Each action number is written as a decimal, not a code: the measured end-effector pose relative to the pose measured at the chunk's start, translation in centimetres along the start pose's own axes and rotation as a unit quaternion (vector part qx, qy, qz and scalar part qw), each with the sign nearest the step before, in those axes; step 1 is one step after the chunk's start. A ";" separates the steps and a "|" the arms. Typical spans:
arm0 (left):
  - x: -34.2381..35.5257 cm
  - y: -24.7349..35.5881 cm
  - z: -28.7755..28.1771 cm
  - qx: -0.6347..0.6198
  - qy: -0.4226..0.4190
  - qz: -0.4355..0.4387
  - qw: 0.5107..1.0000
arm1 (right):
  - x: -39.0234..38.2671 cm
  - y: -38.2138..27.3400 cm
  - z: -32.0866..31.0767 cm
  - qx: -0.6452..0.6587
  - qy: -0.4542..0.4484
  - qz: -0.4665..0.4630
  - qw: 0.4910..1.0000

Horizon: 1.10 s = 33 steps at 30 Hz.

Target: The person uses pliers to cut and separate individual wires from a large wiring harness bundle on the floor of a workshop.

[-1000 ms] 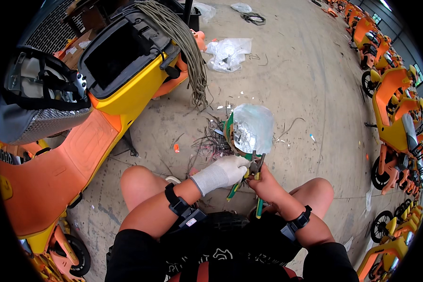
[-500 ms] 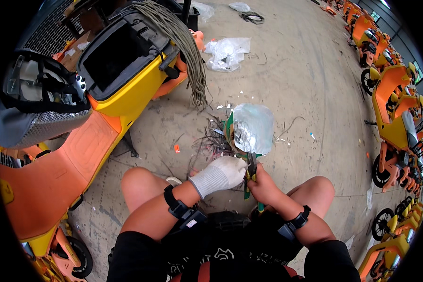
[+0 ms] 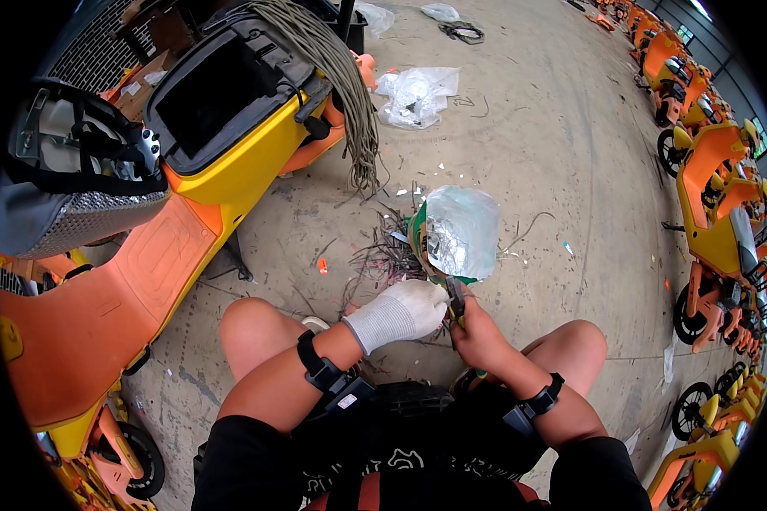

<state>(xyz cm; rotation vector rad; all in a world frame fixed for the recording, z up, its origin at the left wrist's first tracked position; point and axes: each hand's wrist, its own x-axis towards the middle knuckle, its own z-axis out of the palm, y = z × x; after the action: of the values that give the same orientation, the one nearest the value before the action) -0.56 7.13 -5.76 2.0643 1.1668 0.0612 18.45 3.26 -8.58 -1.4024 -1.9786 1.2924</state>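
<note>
My left hand (image 3: pixel 409 309), in a white knit glove, has its fingers curled together at the jaws of the pliers (image 3: pixel 455 298); what they hold is hidden. My bare right hand (image 3: pixel 479 332) is closed round the pliers, which have yellow and green handles. Just beyond both hands, a round container with green sides (image 3: pixel 417 232) stands on the floor, covered on top by translucent plastic and crinkled silvery material (image 3: pixel 461 228). A pile of cut dark wire scraps (image 3: pixel 381 255) lies to its left.
An orange-yellow scooter (image 3: pixel 115 307) fills the left, carrying a grey bag (image 3: pixel 85 209), an open bin (image 3: pixel 209 102) and a draped bundle of wires (image 3: pixel 349 128). Rows of scooters (image 3: pixel 712 230) line the right. Crumpled plastic (image 3: pixel 413 94) lies ahead on the concrete floor (image 3: pixel 562 170).
The green and yellow handles, spread and plainly visible a second ago, are now drawn together and mostly hidden by my right hand. Both hands remain in nearly the same place.
</note>
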 end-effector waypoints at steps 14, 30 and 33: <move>0.1 1.5 -1.6 -0.180 0.014 -0.072 0.981 | -0.2 0.9 0.2 -0.073 0.045 -0.041 0.995; -1.6 1.5 -6.4 -0.251 0.118 -0.103 0.955 | -0.4 -2.5 -2.8 0.060 -0.070 0.069 0.993; -1.7 1.0 -6.7 -0.242 0.036 -0.132 0.960 | -0.8 -2.6 -2.7 0.014 -0.057 0.080 0.995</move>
<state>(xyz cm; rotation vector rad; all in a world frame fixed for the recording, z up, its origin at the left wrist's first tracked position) -3.36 9.50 0.23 1.4787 1.3117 0.2689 19.39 3.56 -4.89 -1.5318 -1.9442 1.4967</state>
